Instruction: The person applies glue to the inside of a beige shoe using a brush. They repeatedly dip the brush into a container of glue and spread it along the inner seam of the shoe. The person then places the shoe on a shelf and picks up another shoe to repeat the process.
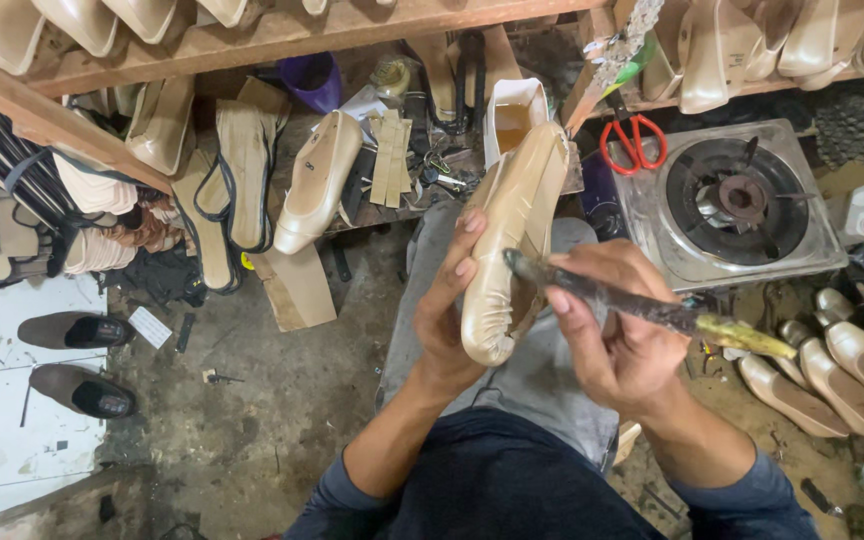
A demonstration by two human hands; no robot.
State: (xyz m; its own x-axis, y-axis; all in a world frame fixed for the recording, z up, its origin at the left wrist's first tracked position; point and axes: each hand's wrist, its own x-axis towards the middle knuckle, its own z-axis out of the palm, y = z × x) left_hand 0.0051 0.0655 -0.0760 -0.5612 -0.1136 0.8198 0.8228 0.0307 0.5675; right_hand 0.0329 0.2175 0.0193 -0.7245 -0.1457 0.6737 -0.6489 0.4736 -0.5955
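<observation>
Left hand (449, 320): wrapped round shoe (514, 240), fingers along its near side; held sole-up over lap, steadied for brush tip.
Right hand (607, 335): clenched on brush (642, 308), tip laid on shoe edge, yellow handle end trailing out past wrist.
Shoe: pale gold, glossy, upper pleated and folded over sole; toe nearest body.
Beyond right hand: gas stove (727, 205), red scissors (634, 140).
Beyond left hand: more pale shoes, soles, cluttered bench (372, 212).
</observation>
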